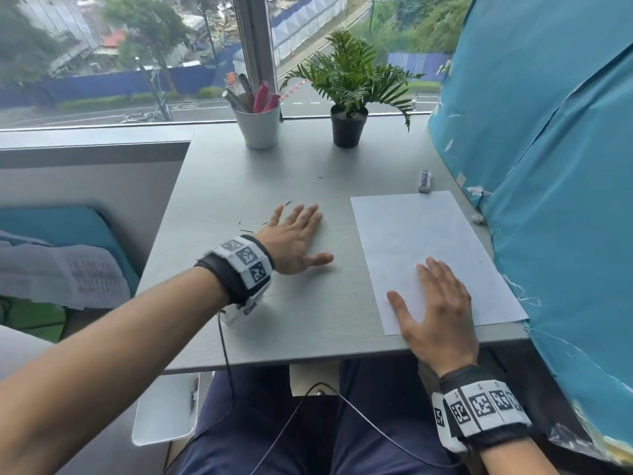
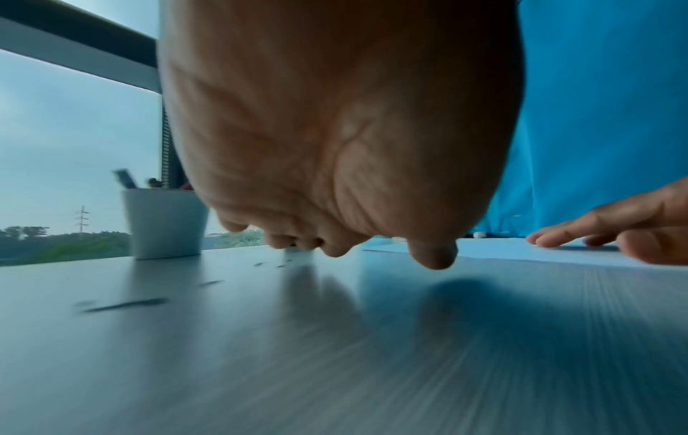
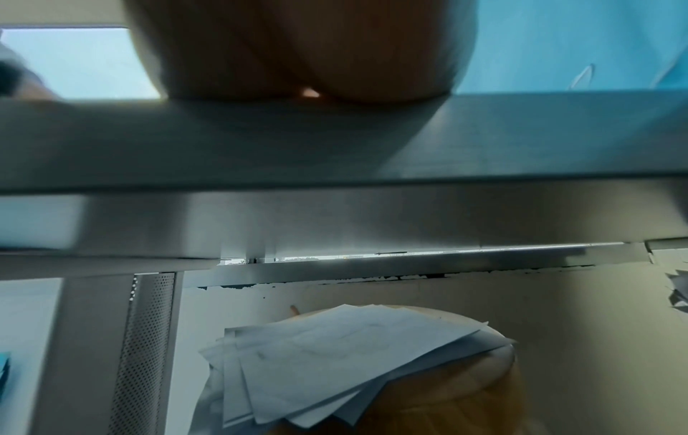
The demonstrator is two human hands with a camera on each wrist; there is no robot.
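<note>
A white sheet of paper (image 1: 424, 248) lies flat on the right part of the grey desk (image 1: 239, 186). My right hand (image 1: 431, 303) rests palm down on the sheet's near left corner, fingers straight. My left hand (image 1: 294, 234) lies flat on the bare desk left of the sheet, fingers spread, holding nothing. In the left wrist view the left hand (image 2: 335, 147) hovers just over the desk top, and the right hand's fingers (image 2: 595, 226) press on the paper (image 2: 502, 250). The right wrist view shows only the heel of the right hand (image 3: 305, 50) on the desk edge.
A white cup of pens (image 1: 258, 126) and a potted fern (image 1: 349, 94) stand at the desk's back by the window. A small eraser (image 1: 425, 181) lies beyond the sheet. A blue covered wall (image 1: 548, 166) closes the right side. Loose papers (image 3: 335, 368) sit on a stool under the desk.
</note>
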